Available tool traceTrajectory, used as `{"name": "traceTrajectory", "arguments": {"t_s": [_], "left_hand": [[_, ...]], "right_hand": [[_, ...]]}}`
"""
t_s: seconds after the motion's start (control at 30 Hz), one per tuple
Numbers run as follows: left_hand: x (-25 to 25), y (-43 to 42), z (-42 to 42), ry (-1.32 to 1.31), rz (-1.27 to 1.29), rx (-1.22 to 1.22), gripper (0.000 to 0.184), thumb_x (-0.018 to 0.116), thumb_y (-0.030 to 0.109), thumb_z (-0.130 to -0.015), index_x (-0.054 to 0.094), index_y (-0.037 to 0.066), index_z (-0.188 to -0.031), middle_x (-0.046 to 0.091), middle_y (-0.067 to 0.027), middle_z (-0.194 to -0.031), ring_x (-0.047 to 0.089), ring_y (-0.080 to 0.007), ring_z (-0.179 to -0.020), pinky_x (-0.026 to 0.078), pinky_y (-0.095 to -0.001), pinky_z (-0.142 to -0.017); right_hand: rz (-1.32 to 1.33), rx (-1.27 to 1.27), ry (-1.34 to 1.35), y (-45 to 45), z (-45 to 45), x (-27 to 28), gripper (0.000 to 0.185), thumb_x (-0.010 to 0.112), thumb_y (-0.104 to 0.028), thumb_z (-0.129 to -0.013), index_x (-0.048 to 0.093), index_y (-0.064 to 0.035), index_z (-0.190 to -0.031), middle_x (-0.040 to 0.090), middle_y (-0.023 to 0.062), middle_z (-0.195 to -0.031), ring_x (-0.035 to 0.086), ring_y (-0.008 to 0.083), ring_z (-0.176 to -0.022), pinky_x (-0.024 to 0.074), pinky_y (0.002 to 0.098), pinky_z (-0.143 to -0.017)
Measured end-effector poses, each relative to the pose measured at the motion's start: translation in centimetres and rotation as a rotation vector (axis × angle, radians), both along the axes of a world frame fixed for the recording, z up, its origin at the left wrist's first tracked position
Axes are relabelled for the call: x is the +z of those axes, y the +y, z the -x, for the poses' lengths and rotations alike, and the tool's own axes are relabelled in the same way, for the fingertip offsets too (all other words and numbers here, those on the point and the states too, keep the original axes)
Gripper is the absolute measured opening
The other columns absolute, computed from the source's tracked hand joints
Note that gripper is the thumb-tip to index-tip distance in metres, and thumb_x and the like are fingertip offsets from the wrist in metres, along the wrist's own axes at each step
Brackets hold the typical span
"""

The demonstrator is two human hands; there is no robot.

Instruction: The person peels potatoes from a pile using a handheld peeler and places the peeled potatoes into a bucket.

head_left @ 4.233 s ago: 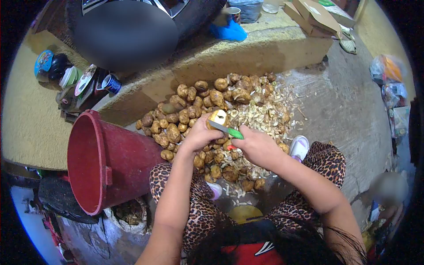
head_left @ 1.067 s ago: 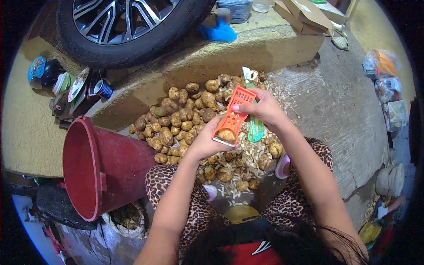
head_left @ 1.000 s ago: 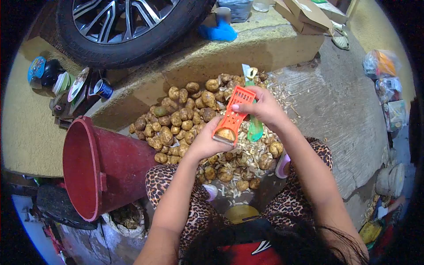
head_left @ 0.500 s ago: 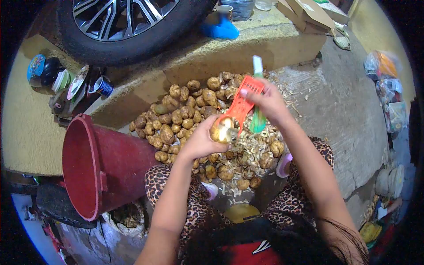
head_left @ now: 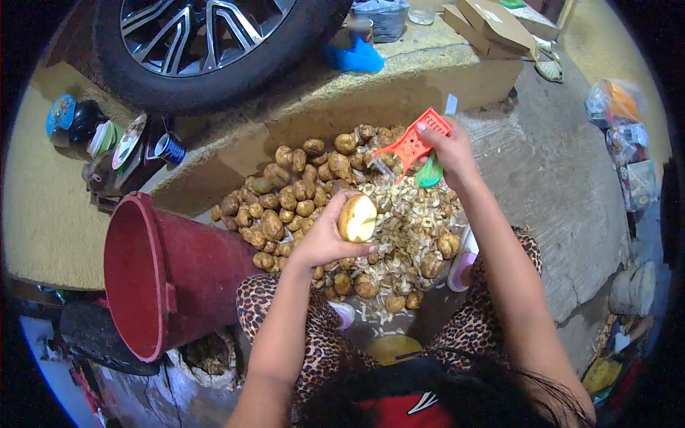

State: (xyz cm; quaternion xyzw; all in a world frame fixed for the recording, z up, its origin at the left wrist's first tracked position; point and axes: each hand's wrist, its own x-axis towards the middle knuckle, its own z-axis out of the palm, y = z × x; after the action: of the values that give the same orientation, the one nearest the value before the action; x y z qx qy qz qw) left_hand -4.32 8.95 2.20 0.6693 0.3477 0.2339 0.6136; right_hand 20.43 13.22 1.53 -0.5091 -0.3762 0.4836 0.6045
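Observation:
My left hand (head_left: 321,241) is closed around a partly peeled potato (head_left: 362,217), its pale flesh facing right. Up and to the right of it, my right hand (head_left: 452,154) grips an orange peeler (head_left: 409,148) whose blade end points down-left, apart from the potato. A green item (head_left: 429,173) with a pale end sticking out above is also in that hand; its kind is unclear. Below my hands lie many peelings (head_left: 410,227) on the floor. Unpeeled brown potatoes (head_left: 272,225) are heaped to the left and behind.
A tilted red bucket (head_left: 207,271) stands at the left. Behind the heap runs a concrete ledge (head_left: 449,85) with a car wheel (head_left: 214,89), a blue item (head_left: 357,57) and cardboard (head_left: 496,25). A yellow container (head_left: 394,348) sits between my legs. Plastic bags (head_left: 631,143) line the right.
The peeler has moved up and right, away from the potato. The potato has turned in my left hand and sits slightly lower, showing more peeled flesh.

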Motion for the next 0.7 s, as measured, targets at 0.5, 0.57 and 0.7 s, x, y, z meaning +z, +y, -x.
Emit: {"name": "traceTrajectory", "arguments": {"t_s": [0.5, 0.57, 0.7], "left_hand": [[-0.2, -0.3, -1.7, -0.095, 0.248, 0.058, 0.083, 0.081, 0.007, -0.051, 0.038, 0.002, -0.122, 0.051, -0.0026, -0.111, 0.049, -0.0108, -0.101, 0.04, -0.0275, -0.089], [0.0, -0.2, -1.6, -0.005, 0.24, 0.029, 0.084, 0.081, 0.007, -0.052, 0.037, 0.003, -0.123, 0.052, -0.0016, -0.11, 0.05, -0.0099, -0.098, 0.041, -0.0272, -0.088], [-0.1, -0.2, -1.6, -0.064, 0.237, -0.066, 0.077, 0.079, 0.006, -0.053, 0.039, 0.003, -0.118, 0.054, -0.003, -0.103, 0.052, -0.0107, -0.094, 0.042, -0.0277, -0.086]], "right_hand": [[0.032, 0.432, -0.072, -3.0, 2.8, 2.9, 0.025, 0.072, -0.022, -0.072, 0.057, -0.0058, -0.085, 0.059, -0.0011, -0.072, 0.054, 0.0065, -0.064, 0.0448, 0.0218, -0.058], [-0.033, 0.48, -0.185, -3.0, 3.1, 2.2, 0.027, 0.073, -0.022, -0.07, 0.057, -0.0045, -0.084, 0.059, -0.0012, -0.073, 0.053, 0.0068, -0.065, 0.0447, 0.0235, -0.061], [-0.022, 0.455, -0.254, -3.3, 2.9, 3.0, 0.025, 0.072, -0.021, -0.07, 0.059, -0.0038, -0.083, 0.059, -0.0005, -0.072, 0.053, 0.0072, -0.064, 0.0451, 0.024, -0.06]]}}
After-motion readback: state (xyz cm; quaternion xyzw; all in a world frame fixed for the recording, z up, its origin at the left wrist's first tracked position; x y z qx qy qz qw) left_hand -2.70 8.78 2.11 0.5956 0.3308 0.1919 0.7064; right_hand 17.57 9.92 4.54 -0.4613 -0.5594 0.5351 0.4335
